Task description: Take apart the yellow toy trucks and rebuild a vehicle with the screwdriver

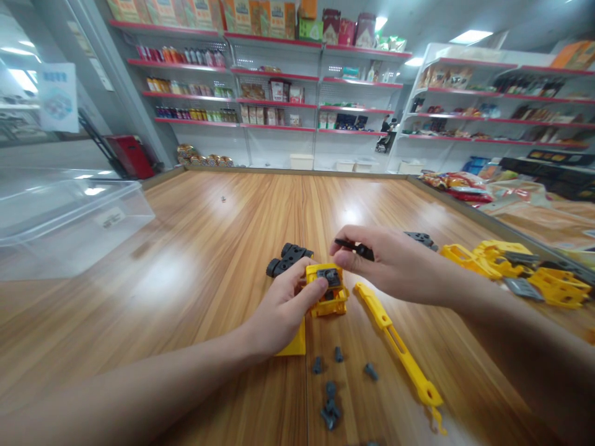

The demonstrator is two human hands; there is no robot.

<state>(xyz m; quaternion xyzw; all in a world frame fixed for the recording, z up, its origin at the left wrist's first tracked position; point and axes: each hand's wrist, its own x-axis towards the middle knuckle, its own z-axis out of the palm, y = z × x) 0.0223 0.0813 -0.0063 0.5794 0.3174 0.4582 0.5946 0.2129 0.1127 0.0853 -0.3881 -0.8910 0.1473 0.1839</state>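
Observation:
My left hand grips a yellow toy vehicle body, its thumb on the dark grey part set inside. Just to the right and above, my right hand pinches a small black tool-like piece; its exact kind is unclear. Behind the left hand lies a black wheeled toy chassis. A yellow flat piece shows partly from under that hand. Several grey plastic screws are scattered nearer me. A long yellow toy arm with a hook lies to their right.
More yellow toy parts lie by the table's right edge, with another dark piece beyond my right wrist. A clear plastic bin stands at left. Packaged goods lie at right. Stocked shelves and a person are behind.

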